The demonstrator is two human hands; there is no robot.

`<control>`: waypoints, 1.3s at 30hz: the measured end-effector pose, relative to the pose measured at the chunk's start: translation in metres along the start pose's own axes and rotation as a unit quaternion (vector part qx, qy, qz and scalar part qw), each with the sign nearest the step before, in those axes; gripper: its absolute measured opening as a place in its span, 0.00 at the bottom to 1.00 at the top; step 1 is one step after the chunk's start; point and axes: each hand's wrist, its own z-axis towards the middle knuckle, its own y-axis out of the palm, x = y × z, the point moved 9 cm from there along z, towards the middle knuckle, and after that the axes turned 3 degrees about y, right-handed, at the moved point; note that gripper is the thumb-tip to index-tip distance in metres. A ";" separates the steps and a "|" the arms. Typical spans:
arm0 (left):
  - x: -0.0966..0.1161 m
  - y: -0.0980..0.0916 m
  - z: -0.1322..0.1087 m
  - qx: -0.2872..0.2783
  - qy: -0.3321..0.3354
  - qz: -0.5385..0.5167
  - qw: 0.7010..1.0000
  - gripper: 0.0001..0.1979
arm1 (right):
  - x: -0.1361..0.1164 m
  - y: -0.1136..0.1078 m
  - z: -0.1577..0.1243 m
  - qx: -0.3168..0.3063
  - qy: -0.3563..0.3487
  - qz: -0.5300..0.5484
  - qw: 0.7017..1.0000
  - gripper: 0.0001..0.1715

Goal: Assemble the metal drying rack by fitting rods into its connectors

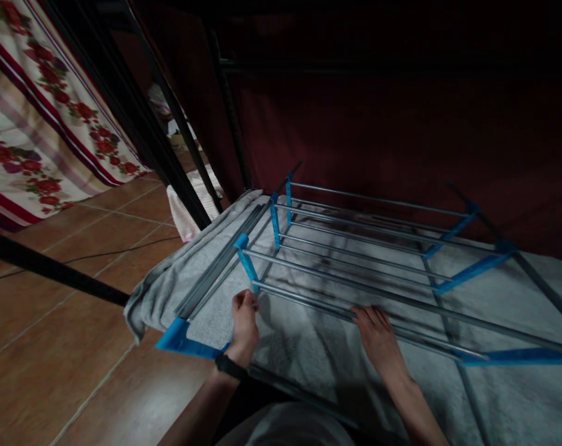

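Two hands are on the drying rack (471,271), which lies flat on a grey towel (318,353) directly in front of me, its steel rails running off to the right between blue plastic joints. My left hand (244,323), with a black wristband (229,367) on its wrist, is curled shut around the near rail's end just below a blue joint (247,260). My right hand (379,337) rests further along the same pair of rails, its fingers (371,317) stretched out nearly flat across the metal and pressing down rather than gripping. I judge this to be a hold-and-steady step, one hand pinning the frame while the other works at the joint. Any further move on that joint would call for the right hand to keep its weight on the rails so that the light frame does not skid on the soft towel. The towel covers a low surface whose left edge hangs over a brown tiled floor (77,297). A thin cable (123,251) crosses the tiles. Black frame poles (169,161) rise on the left, a striped cloth (183,214) lies at their foot, a floral fabric (39,124) hangs beyond them, and dark red fabric (402,124) closes off the dim back.
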 end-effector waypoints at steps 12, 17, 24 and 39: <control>-0.015 0.056 -0.023 -0.111 -0.207 -0.286 0.929 0.08 | 0.003 0.006 -0.005 0.005 -0.021 0.005 1.000 0.19; -0.016 0.055 -0.024 -0.082 -0.217 -0.287 0.929 0.08 | 0.000 0.000 0.000 -0.006 -0.024 0.017 1.000 0.19; -0.017 0.057 -0.024 -0.088 -0.206 -0.289 0.931 0.11 | -0.052 -0.005 0.031 -0.024 -0.049 0.053 0.997 0.21; -0.017 0.019 -0.006 -0.032 -0.092 -0.118 0.988 0.20 | -0.156 0.057 0.106 -0.202 -0.072 0.041 0.976 0.33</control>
